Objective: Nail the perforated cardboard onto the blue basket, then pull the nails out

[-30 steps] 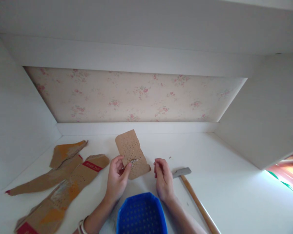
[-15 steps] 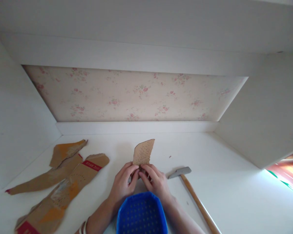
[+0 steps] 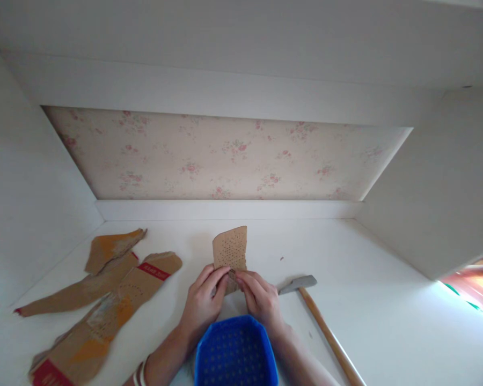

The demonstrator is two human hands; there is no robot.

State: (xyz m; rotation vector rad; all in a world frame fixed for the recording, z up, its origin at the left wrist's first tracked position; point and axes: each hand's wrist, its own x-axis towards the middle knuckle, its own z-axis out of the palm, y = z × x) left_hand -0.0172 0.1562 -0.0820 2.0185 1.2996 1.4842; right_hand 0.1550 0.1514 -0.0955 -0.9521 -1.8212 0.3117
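A small brown cardboard piece (image 3: 230,248) dotted with holes stands tilted up off the white desk (image 3: 366,300). My left hand (image 3: 204,303) and my right hand (image 3: 261,301) both pinch its lower edge, fingertips meeting in the middle. Whether a small nail sits between the fingers cannot be made out. A blue perforated basket (image 3: 235,351) lies just in front of my wrists, at the bottom edge of the view.
A hammer (image 3: 320,324) with a wooden handle lies right of my right hand, head pointing left. Torn cardboard strips (image 3: 116,292) with orange and red print lie at the left. White walls and a flowered back panel (image 3: 225,155) enclose the desk.
The cardboard piece lay flat with my hands apart; my right hand has joined the left on it and both have lifted it upright.
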